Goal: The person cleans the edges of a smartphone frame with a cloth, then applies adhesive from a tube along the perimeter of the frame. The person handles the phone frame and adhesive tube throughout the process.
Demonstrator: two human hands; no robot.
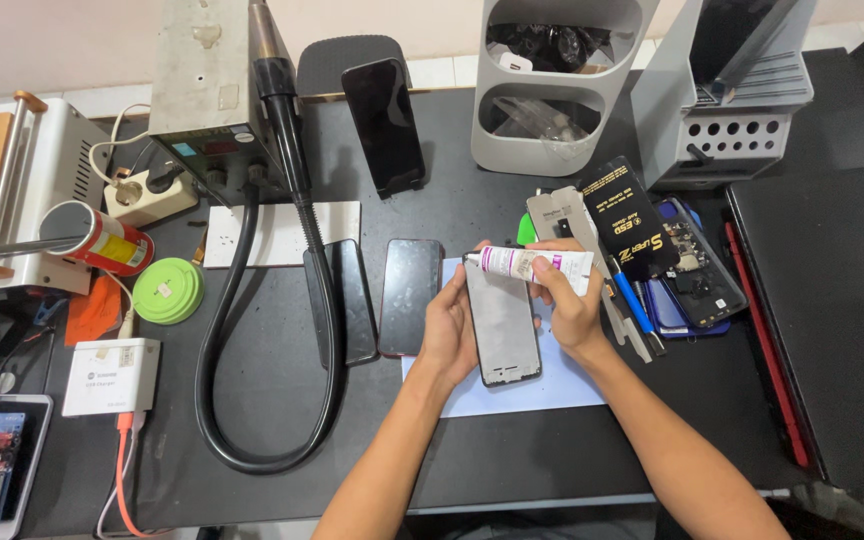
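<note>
- Your left hand (449,325) grips the grey rectangular phone frame (502,325); fingers hidden behind it.
- Your right hand (567,300) clenches the white glue tube (535,264), nozzle at the frame's top edge.
- Beyond both, the grey two-tier bin (552,85) holds dark, indistinct parts.

Your left hand (449,330) covers the left edge of the phone frame (502,322), and your right hand (567,300) hides most of the glue tube (527,263), so the nozzle tip's too small to make out. The laptop (832,320) gets cut off at the right edge, and the stuff inside the grey bins (552,90) is too dark to tell
</note>
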